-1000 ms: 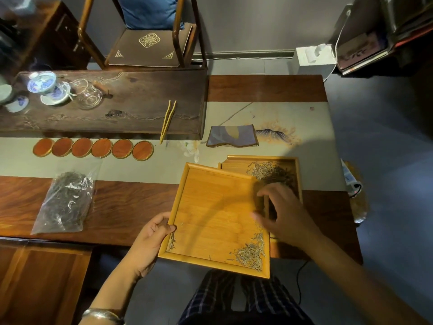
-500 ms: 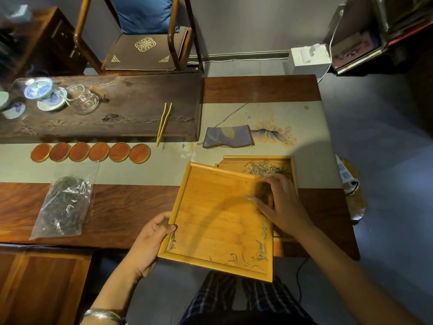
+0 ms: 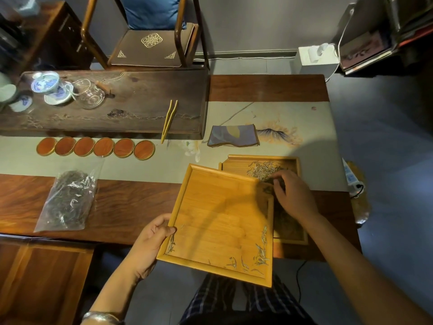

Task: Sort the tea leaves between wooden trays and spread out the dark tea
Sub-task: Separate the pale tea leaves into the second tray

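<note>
You're mid-transfer: pale leaves going from the tilted tray to the one behind it.

Your left hand (image 3: 150, 242) grips the near tray (image 3: 220, 221) by its left rim, thumb curled over the edge, holding it tipped over your lap at lower centre. Your right hand (image 3: 294, 195) has travelled up from the tray's right edge a second ago to its upper-right corner, fingers bent down among the pale tea leaves (image 3: 264, 171) in the far tray (image 3: 260, 158) at centre right (whether they pinch any, I can't tell). The heap in the near tray's lower-right corner has thinned to a few stragglers (image 3: 260, 254). Next, I'd judge, you sweep those last ones across. The dark tea (image 3: 68, 198) sits bagged at centre left, unspread.
</note>
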`<state>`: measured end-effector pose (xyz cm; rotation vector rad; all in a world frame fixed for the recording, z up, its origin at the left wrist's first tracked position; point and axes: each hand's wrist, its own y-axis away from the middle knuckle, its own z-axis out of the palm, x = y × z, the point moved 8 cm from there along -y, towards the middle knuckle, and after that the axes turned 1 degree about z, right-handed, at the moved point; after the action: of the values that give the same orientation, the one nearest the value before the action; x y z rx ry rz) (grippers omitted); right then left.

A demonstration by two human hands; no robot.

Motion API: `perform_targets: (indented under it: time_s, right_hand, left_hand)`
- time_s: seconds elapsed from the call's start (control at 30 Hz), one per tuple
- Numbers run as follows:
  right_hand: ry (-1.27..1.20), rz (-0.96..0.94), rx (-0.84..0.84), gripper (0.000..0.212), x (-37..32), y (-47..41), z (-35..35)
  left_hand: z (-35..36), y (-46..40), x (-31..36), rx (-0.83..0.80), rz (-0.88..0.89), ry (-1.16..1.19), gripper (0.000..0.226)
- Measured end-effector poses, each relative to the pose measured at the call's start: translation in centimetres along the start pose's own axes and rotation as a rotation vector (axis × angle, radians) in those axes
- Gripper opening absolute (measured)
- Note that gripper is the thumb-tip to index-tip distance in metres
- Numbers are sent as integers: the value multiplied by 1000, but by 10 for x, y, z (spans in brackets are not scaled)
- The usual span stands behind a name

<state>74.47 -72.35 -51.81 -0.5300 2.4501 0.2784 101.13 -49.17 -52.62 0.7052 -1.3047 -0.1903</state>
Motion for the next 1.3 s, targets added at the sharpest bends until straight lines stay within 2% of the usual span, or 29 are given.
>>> perform_targets:
  time_s: [0.2, 0.37, 0.43, 0.6, 0.73, 0.83, 1.0, 1.07, 1.2, 1.3]
  right_hand:
    - [-15, -20, 43, 28, -5, 8, -19]
    - [-78, 78, -167, 48, -6, 13, 6]
    - [-160, 111, -167, 42, -4, 12, 12]
    - [-394, 242, -73, 10, 13, 7, 13]
    - [-418, 306, -19, 10, 25, 7, 7]
    - [-226, 181, -2, 19, 14, 4, -8]
    - [140, 1, -85, 27, -13, -9, -25]
    - [164, -30, -108, 25, -21, -15, -29]
    - [44, -59, -134, 21, -39, -37, -28]
    - [31, -147, -198, 22, -62, -70, -13]
  left_hand:
    - [-1, 1, -5, 12, 6, 26, 29]
    - [4, 2, -5, 3, 6, 63, 30]
    - [5, 2, -4, -1, 10, 71, 29]
    - [4, 3, -3, -5, 20, 22, 28]
    - [2, 5, -6, 9, 6, 50, 28]
    - [0, 5, -8, 21, -4, 76, 28]
    - [-1, 5, -4, 10, -7, 51, 27]
    - [-2, 3, -3, 2, -9, 16, 28]
    - [-3, 0, -3, 6, -11, -5, 29]
    - [-3, -3, -5, 19, -17, 5, 28]
